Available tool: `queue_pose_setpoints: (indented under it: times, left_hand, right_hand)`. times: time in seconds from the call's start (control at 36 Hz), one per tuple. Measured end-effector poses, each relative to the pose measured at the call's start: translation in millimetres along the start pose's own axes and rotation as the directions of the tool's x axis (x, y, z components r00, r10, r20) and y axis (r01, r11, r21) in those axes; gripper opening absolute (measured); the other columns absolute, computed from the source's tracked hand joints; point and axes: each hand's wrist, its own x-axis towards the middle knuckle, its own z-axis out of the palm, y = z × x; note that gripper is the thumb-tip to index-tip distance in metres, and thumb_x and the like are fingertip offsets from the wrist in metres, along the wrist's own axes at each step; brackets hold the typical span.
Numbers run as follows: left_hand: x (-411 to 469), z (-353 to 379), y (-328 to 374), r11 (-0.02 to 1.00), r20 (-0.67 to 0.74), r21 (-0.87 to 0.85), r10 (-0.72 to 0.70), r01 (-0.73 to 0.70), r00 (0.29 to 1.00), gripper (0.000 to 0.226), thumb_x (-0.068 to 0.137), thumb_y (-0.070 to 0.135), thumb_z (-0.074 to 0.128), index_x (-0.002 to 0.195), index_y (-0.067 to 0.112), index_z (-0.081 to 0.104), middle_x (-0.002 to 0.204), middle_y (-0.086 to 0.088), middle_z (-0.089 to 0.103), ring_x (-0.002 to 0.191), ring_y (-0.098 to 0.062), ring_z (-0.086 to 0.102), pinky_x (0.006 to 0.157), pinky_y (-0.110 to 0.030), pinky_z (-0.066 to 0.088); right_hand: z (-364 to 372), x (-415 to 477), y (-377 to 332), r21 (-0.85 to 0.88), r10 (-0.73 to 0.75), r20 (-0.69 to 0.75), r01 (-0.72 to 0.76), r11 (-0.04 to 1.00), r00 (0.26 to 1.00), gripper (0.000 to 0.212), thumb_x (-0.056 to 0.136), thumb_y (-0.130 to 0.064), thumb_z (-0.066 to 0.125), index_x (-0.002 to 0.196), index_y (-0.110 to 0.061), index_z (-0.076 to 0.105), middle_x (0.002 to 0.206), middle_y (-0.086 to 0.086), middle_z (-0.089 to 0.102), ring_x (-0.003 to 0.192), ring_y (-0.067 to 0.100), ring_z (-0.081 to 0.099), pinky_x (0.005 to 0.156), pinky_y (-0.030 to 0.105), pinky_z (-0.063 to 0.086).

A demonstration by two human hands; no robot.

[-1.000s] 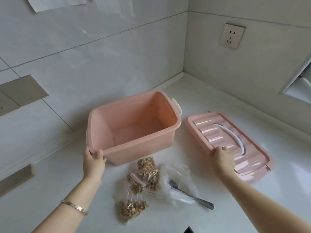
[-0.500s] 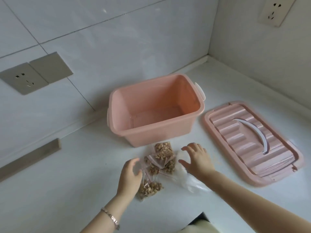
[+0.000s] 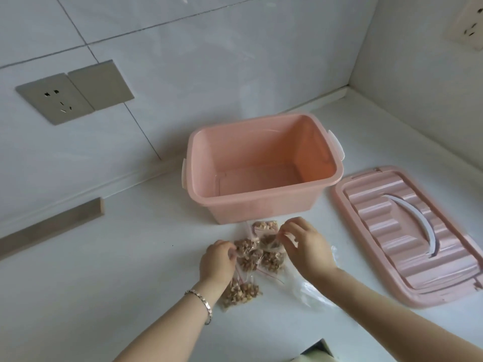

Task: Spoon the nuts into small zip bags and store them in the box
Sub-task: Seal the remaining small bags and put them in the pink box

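Note:
An open pink box (image 3: 264,202) stands on the white counter, with nothing inside. Just in front of it lie several small zip bags of nuts (image 3: 270,259). My left hand (image 3: 217,262) pinches the left bag of the pile. My right hand (image 3: 305,246) pinches the top edge of another bag in the pile. One more bag of nuts (image 3: 241,295) lies apart, close to my left wrist. A larger clear plastic bag (image 3: 308,291) lies under my right forearm. The spoon is hidden.
The box's pink lid (image 3: 407,231) with a white handle lies flat to the right of the box. Tiled walls meet in a corner behind. Wall sockets (image 3: 56,99) sit on the left wall, another socket (image 3: 467,24) at the upper right.
Both hands left the box rim and the lid, came down to the pile of nut bags and closed their fingers on bags. The camera shifted left and down.

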Motion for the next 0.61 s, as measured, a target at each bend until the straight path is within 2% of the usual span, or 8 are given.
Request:
queue_pose_setpoints:
  times: [0.11, 0.17, 0.25, 0.31, 0.39, 0.47, 0.56, 0.61]
  left_hand:
    - [4.1, -5.7, -3.2, 0.977, -0.124, 0.07, 0.208, -0.201, 0.97, 0.014, 0.09, 0.02, 0.051, 0.086, 0.016, 0.064, 0.092, 0.006, 0.065, 0.091, -0.015, 0.058, 0.079, -0.026, 0.044]
    - [0.8, -15.2, 0.0, 0.948, -0.191, 0.014, 0.316, -0.319, 0.929, 0.019, 0.089, 0.026, 0.047, 0.085, 0.016, 0.063, 0.084, 0.006, 0.066, 0.081, -0.015, 0.062, 0.075, -0.029, 0.049]
    - [-8.8, -40.3, 13.2, 0.899, -0.338, -0.109, 0.368, -0.425, 0.866, 0.018, 0.089, 0.032, 0.043, 0.09, 0.021, 0.057, 0.079, 0.006, 0.066, 0.071, -0.007, 0.059, 0.065, -0.019, 0.047]
    - [-10.4, -64.5, 25.2, 0.873, -0.427, -0.123, 0.383, -0.473, 0.819, 0.008, 0.089, 0.032, 0.045, 0.09, 0.026, 0.051, 0.077, 0.007, 0.065, 0.071, -0.007, 0.056, 0.058, -0.017, 0.045]
    - [1.0, -105.6, 44.7, 0.845, -0.515, -0.102, 0.406, -0.524, 0.755, 0.009, 0.087, 0.034, 0.051, 0.089, 0.026, 0.054, 0.076, 0.009, 0.062, 0.068, -0.008, 0.056, 0.055, -0.013, 0.044]
    - [25.5, -139.6, 63.8, 0.835, -0.529, -0.188, 0.358, -0.517, 0.77, 0.015, 0.085, 0.031, 0.057, 0.085, 0.017, 0.064, 0.075, 0.013, 0.061, 0.068, -0.004, 0.057, 0.06, -0.01, 0.042]
    - [68.7, -155.1, 76.9, 0.871, -0.444, -0.252, 0.283, -0.421, 0.85, 0.006, 0.085, 0.023, 0.061, 0.08, 0.021, 0.062, 0.072, 0.014, 0.061, 0.068, -0.005, 0.057, 0.064, -0.021, 0.042]
    - [109.3, -149.2, 73.8, 0.902, -0.306, -0.295, 0.224, -0.316, 0.925, 0.013, 0.085, 0.013, 0.063, 0.074, 0.019, 0.059, 0.071, 0.006, 0.061, 0.069, -0.015, 0.057, 0.068, -0.03, 0.045]
  right_hand:
    - [-40.4, 4.0, -8.6, 0.145, 0.051, 0.021, -0.053, 0.988, 0.998, 0.003, 0.085, -0.008, 0.063, 0.085, -0.01, 0.066, 0.082, -0.003, 0.063, 0.065, 0.017, 0.06, 0.062, 0.022, 0.049]
    - [-60.2, 9.7, -15.0, 0.215, 0.06, 0.0, -0.059, 0.975, 0.998, 0.008, 0.084, -0.008, 0.063, 0.082, -0.015, 0.063, 0.077, -0.011, 0.062, 0.066, 0.006, 0.061, 0.062, 0.011, 0.047]
    - [-85.8, 27.1, -20.7, 0.268, 0.041, -0.037, -0.029, 0.963, 0.999, 0.022, 0.084, -0.009, 0.063, 0.079, -0.029, 0.056, 0.076, -0.021, 0.061, 0.068, -0.01, 0.06, 0.058, 0.001, 0.042]
    - [-98.5, 44.5, -24.0, 0.319, 0.045, -0.077, -0.018, 0.947, 0.996, 0.031, 0.084, -0.011, 0.064, 0.075, -0.038, 0.053, 0.072, -0.02, 0.063, 0.065, -0.006, 0.062, 0.055, 0.004, 0.042]
    - [-106.8, 76.9, -29.4, 0.364, 0.048, -0.143, 0.007, 0.932, 0.989, 0.028, 0.084, -0.012, 0.065, 0.073, -0.036, 0.055, 0.064, -0.02, 0.063, 0.06, 0.003, 0.063, 0.052, 0.017, 0.047]
    - [-97.5, 119.9, -31.3, 0.324, 0.055, -0.181, 0.007, 0.946, 0.982, 0.014, 0.084, -0.012, 0.065, 0.08, -0.024, 0.059, 0.067, -0.009, 0.062, 0.061, 0.011, 0.064, 0.057, 0.025, 0.048]
    - [-75.3, 166.4, -27.7, 0.237, 0.062, -0.074, -0.042, 0.97, 0.995, 0.003, 0.086, -0.016, 0.062, 0.087, -0.019, 0.062, 0.074, -0.006, 0.06, 0.066, 0.008, 0.057, 0.056, 0.004, 0.038]
    - [-54.6, 192.7, -20.4, 0.188, 0.047, 0.033, -0.052, 0.981, 0.998, 0.003, 0.086, -0.014, 0.062, 0.087, -0.012, 0.064, 0.076, -0.004, 0.061, 0.064, 0.006, 0.051, 0.055, 0.008, 0.034]
